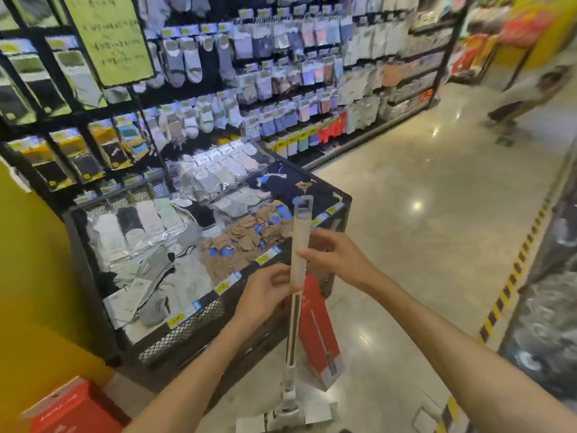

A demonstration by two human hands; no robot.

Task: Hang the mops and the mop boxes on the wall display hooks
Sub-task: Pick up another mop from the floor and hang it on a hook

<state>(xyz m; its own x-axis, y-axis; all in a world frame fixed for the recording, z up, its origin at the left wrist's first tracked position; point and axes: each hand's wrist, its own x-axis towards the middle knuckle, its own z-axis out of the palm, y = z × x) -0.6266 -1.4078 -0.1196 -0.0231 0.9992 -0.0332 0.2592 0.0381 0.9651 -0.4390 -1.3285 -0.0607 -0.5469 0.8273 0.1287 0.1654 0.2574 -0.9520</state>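
I hold a white flat mop (300, 245) upright in front of me, its handle ending in a grey hanging loop at the top and its flat head resting on the floor near my feet. My left hand (268, 293) grips the handle from the left, lower down. My right hand (335, 254) grips it from the right, a little higher. A red mop box (318, 332) leans against the black bin just behind the mop. Another red mop box (71, 407) lies at the bottom left corner.
A black mesh bin (193, 320) full of packaged socks stands directly ahead. Behind it a wall rack (249, 73) carries hanging socks. A yellow pillar (37, 276) is at the left. Polished floor (437, 229) opens to the right, with a person (530, 92) far off and a black-yellow striped edge (512, 276).
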